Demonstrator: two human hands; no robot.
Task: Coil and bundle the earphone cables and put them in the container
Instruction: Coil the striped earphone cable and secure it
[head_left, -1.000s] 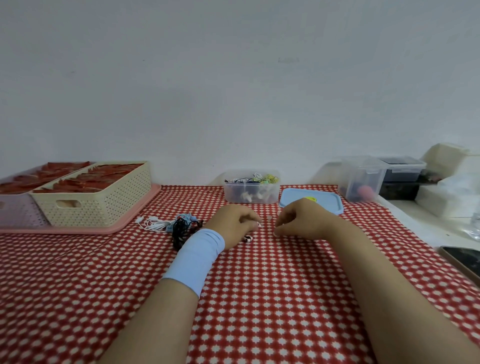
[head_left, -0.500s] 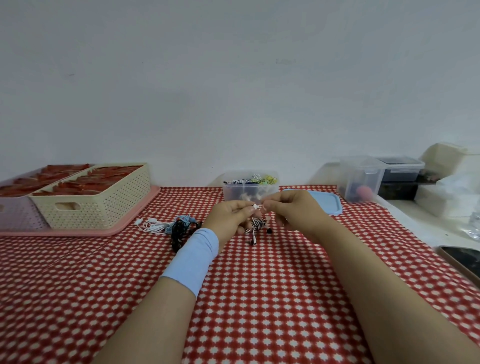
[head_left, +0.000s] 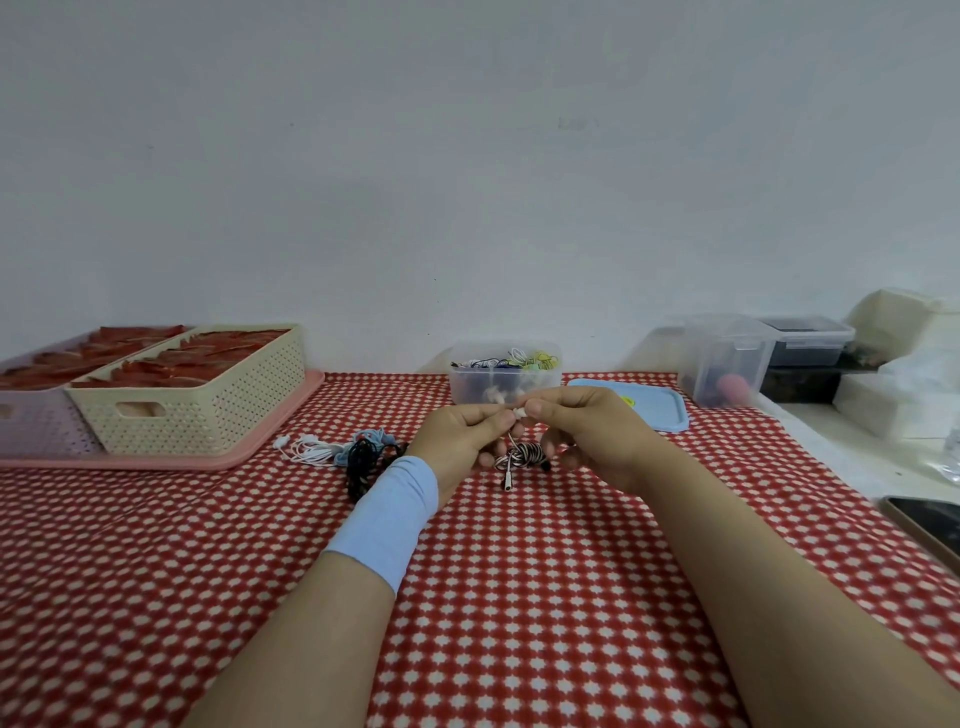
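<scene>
A striped cable (head_left: 522, 456) hangs in a loose coil between the two hands above the red cloth (head_left: 519, 597), its plug end dangling straight down and its long axis running left to right. The left hand (head_left: 460, 435) and right hand (head_left: 582, 431) meet fingertip to fingertip, both pinching a white earbud (head_left: 518, 413) at the top of the cable. Both forearms reach in from the near edge, angled inward. Open cloth lies near and right. The container (head_left: 505, 379) stands just beyond, its lid (head_left: 652, 408) beside it on the right; loose cables (head_left: 353, 452) lie to the left.
</scene>
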